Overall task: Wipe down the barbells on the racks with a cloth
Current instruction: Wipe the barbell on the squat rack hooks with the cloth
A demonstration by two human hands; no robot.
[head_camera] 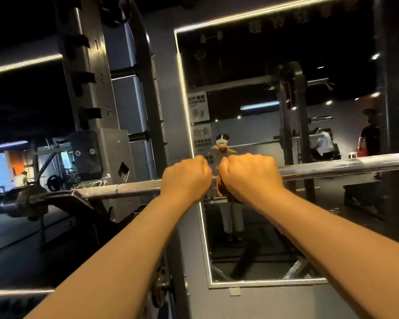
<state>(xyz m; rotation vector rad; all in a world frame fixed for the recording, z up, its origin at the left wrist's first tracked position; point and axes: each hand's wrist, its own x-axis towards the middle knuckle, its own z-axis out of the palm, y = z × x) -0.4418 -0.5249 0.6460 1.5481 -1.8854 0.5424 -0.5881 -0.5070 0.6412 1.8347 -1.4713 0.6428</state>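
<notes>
Curling over barbell, fingers (cloth beneath)

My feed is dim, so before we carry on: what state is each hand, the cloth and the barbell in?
left hand: curled round the barbell, gripping it.
right hand: curled round the barbell, holding the cloth.
cloth: bunched under the right hand, against the barbell.
barbell: horizontal, resting on the rack.

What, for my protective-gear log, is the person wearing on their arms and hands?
Nothing visible: the left hand and right hand are gloveless. The left forearm and right forearm are bare to the frame's edge: no sleeves, watch or wristband. Rings cannot be judged; the fingers are mostly hidden.
</notes>
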